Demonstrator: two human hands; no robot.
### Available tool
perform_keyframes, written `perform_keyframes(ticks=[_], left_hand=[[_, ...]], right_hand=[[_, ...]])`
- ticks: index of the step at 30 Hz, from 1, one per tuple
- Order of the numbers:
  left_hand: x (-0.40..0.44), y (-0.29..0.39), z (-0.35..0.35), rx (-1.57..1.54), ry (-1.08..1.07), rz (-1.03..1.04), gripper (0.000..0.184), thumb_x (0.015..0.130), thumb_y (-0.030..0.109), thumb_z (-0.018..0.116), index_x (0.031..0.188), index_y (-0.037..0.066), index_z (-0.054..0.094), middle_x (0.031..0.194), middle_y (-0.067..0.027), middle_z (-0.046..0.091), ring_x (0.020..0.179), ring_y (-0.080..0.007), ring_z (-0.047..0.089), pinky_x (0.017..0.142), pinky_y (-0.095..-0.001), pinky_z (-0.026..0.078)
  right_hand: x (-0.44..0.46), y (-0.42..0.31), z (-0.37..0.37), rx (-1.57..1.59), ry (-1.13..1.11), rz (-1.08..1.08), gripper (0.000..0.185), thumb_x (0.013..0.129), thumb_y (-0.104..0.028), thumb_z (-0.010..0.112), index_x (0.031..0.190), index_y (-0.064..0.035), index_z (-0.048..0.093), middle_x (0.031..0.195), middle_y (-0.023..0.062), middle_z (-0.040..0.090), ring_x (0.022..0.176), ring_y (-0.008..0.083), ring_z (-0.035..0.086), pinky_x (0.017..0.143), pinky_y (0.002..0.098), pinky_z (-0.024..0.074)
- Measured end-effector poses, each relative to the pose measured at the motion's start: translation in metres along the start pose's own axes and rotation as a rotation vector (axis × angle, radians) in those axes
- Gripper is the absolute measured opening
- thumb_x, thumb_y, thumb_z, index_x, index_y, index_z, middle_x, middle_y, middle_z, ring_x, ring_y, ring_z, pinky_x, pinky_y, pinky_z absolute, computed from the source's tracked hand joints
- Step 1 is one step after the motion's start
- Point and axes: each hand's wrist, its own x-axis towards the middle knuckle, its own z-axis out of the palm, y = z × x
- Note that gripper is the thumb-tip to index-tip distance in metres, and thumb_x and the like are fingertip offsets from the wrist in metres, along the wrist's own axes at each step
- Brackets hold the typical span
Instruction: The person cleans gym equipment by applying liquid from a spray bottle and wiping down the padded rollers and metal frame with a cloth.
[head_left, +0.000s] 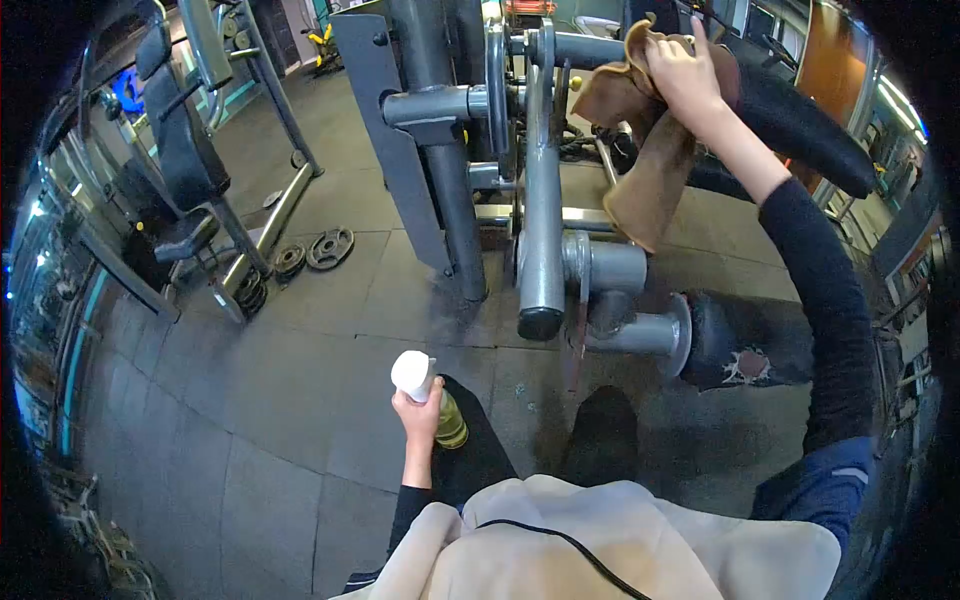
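Low in the frame, left of centre, the left hand (418,412) is closed around a spray bottle (448,415) with a white top, held over the floor (290,400). Toward the upper right, the right hand (685,75) grips a brown cloth (655,185), its folds hanging beside the grey machine frame (541,200). Farther off, upper left, weight plates (330,249) lie near another machine (185,130).

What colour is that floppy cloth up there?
The cloth in the right hand is brown; the head view shows it best.
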Motion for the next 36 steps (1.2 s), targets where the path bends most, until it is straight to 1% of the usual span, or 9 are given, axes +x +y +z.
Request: perform_keyframes(ticks=[2,6,11,17,25,27,33,34,36], left_hand=[[0.003,0.011,-0.004,-0.032,0.012,-0.02,0.023,0.072,0.01,0.072,0.085,-0.005,0.061,0.074,-0.0101,0.067,0.069,-0.0163,0.064,0.065,-0.031,0.05],[0.009,0.011,-0.005,-0.072,0.019,-0.041,0.017,0.075,0.007,0.069,0.083,-0.005,0.061,0.072,-0.0092,0.067,0.067,-0.0154,0.064,0.065,-0.0298,0.05],[0.012,0.016,-0.011,-0.071,-0.003,-0.045,0.017,0.077,0.005,0.066,0.089,-0.006,0.06,0.073,-0.0085,0.066,0.068,-0.0149,0.064,0.064,-0.0292,0.051],[0.01,0.018,-0.012,-0.11,0.004,-0.076,0.017,0.077,0.002,0.066,0.09,-0.007,0.06,0.075,-0.0087,0.066,0.07,-0.0146,0.064,0.065,-0.0288,0.052],[0.003,0.007,-0.021,-0.003,0.029,0.002,0.023,0.072,0.013,0.072,0.085,-0.004,0.063,0.075,-0.0107,0.067,0.069,-0.0169,0.064,0.065,-0.0319,0.05],[0.002,0.013,-0.021,-0.03,0.005,-0.007,0.021,0.074,0.01,0.07,0.087,-0.005,0.063,0.076,-0.0101,0.067,0.07,-0.016,0.064,0.066,-0.031,0.05],[0.002,0.024,-0.021,-0.167,-0.028,-0.053,0.017,0.079,0.003,0.064,0.093,-0.007,0.06,0.078,-0.0091,0.066,0.072,-0.0157,0.064,0.068,-0.0297,0.051],[0.001,0.021,-0.023,-0.163,-0.078,-0.059,0.039,0.082,0.002,0.06,0.119,-0.006,0.051,0.083,-0.0088,0.062,0.073,-0.0163,0.061,0.07,-0.0306,0.049],[0.002,0.02,-0.02,-0.168,-0.082,-0.044,0.039,0.082,0.002,0.06,0.119,-0.006,0.051,0.083,-0.0091,0.062,0.073,-0.0166,0.062,0.07,-0.0308,0.05]], right_hand=[[-0.013,-0.002,0.003,-0.157,0.211,0.009,0.044,0.084,-0.012,0.048,0.128,-0.0066,0.045,0.121,0.0059,0.056,0.119,0.017,0.05,0.111,0.0568,0.0092],[-0.001,0.0,-0.026,-0.198,-0.128,0.034,0.073,0.072,-0.036,0.066,0.133,-0.0062,0.039,0.133,0.007,0.046,0.13,0.0143,0.036,0.113,0.0518,0.0008],[0.065,0.032,0.019,0.088,-0.311,-0.176,0.048,0.043,-0.034,0.08,0.076,-0.0019,0.068,0.084,0.0161,0.067,0.09,0.0304,0.065,0.105,0.0479,0.0314],[0.057,0.036,-0.042,0.462,-0.36,-0.495,0.05,0.043,-0.019,0.083,0.086,0.0008,0.068,0.09,0.018,0.068,0.087,0.0265,0.066,0.073,0.0351,0.0542],[0.066,0.043,-0.005,0.604,-0.368,-0.582,0.054,0.044,-0.015,0.082,0.094,-0.0007,0.066,0.09,0.0183,0.067,0.087,0.0268,0.066,0.071,0.0375,0.0532],[0.085,0.037,0.055,0.414,-0.291,-0.117,0.05,0.049,-0.017,0.077,0.094,-0.0013,0.063,0.092,0.0203,0.066,0.092,0.0327,0.064,0.076,0.0396,0.0521],[0.017,-0.012,-0.02,0.249,-0.019,0.105,0.025,0.073,-0.017,0.064,0.093,-0.0041,0.055,0.088,0.0152,0.062,0.088,0.025,0.06,0.101,0.0456,0.0344],[0.016,-0.017,0.018,0.169,0.344,0.123,0.025,0.062,-0.014,0.067,0.081,-0.0076,0.052,0.072,0.0118,0.059,0.075,0.0261,0.06,0.102,0.0453,0.0326],[0.017,-0.017,0.036,0.029,0.641,0.12,0.033,0.057,-0.017,0.07,0.085,-0.0035,0.059,0.078,0.0152,0.064,0.08,0.0305,0.063,0.096,0.0419,0.0406]])
